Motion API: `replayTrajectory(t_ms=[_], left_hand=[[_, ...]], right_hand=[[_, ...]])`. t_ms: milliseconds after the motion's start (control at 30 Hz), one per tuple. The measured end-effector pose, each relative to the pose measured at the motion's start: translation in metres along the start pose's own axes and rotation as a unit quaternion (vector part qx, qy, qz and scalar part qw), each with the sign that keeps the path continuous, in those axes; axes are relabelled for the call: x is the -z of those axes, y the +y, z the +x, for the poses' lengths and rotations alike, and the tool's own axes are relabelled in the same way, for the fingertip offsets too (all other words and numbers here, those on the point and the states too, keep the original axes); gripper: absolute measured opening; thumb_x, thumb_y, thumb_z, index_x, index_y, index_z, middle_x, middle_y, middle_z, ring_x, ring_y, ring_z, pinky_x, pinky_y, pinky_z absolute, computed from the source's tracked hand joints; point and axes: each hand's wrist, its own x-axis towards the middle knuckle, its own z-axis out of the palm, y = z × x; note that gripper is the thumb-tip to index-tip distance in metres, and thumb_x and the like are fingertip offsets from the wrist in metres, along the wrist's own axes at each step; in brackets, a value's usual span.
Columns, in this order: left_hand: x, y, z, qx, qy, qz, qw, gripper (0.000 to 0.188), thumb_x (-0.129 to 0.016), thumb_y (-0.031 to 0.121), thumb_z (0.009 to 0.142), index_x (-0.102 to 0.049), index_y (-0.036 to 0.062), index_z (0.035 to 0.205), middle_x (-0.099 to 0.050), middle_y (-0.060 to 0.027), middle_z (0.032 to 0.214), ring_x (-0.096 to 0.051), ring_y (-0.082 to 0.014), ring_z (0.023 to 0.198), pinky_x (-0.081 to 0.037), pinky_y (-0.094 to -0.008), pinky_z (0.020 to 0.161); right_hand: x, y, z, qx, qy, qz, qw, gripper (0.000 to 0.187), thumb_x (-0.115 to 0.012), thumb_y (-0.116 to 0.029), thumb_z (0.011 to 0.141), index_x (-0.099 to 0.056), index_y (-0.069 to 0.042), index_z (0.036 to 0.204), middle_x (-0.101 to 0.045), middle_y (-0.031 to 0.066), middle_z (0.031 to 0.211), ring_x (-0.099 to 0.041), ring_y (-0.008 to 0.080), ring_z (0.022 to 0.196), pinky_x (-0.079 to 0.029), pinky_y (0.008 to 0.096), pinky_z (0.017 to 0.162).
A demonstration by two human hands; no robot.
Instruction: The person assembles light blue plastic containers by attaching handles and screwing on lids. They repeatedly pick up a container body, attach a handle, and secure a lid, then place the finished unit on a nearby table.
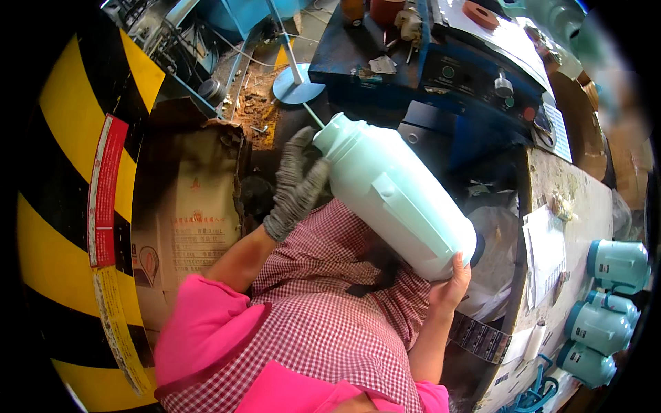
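Note:
A large pale green plastic jug body (396, 196) lies tilted across my lap, its neck pointing up and left. My left hand (296, 182), in a grey knit glove, rests against the neck end of the jug. My bare right hand (451, 286) cups the jug's wide bottom end from below. Both hands hold the jug above my red-and-white checked apron (323, 310).
An open brown cardboard box (189, 206) stands at my left beside a yellow-and-black striped post (62, 172). A blue machine (475, 69) sits ahead. At right a worn bench (575, 199) carries papers, and three teal-capped jugs (606, 303) lie at its edge.

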Motion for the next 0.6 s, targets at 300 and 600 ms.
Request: replayTrajectory(t_ms=[300,600], left_hand=[[-0.029,0.012,0.01,-0.019,0.004,0.189,0.982,0.109,-0.085,0.054,0.058,-0.033,0.0017,0.138,-0.043,-0.0184,0.121,-0.049,-0.0327,0.115,-0.046,-0.0471,0.097],[-0.013,0.018,0.034,0.011,0.048,-0.222,0.974,0.015,-0.058,0.019,0.096,-0.061,0.0044,0.098,-0.059,0.003,0.086,-0.053,-0.006,0.079,-0.046,-0.0223,0.069]], right_hand=[[0.008,0.022,-0.009,0.02,-0.02,-0.013,1.0,0.048,-0.061,-0.023,0.095,-0.045,0.0,0.134,-0.056,0.0135,0.128,-0.055,0.027,0.115,-0.044,0.0438,0.1],[0.036,-0.011,-0.015,0.128,-0.202,0.148,0.96,0.084,-0.029,-0.067,0.096,-0.023,-0.005,0.151,-0.035,0.0167,0.15,-0.038,0.0325,0.134,-0.03,0.0484,0.111]])
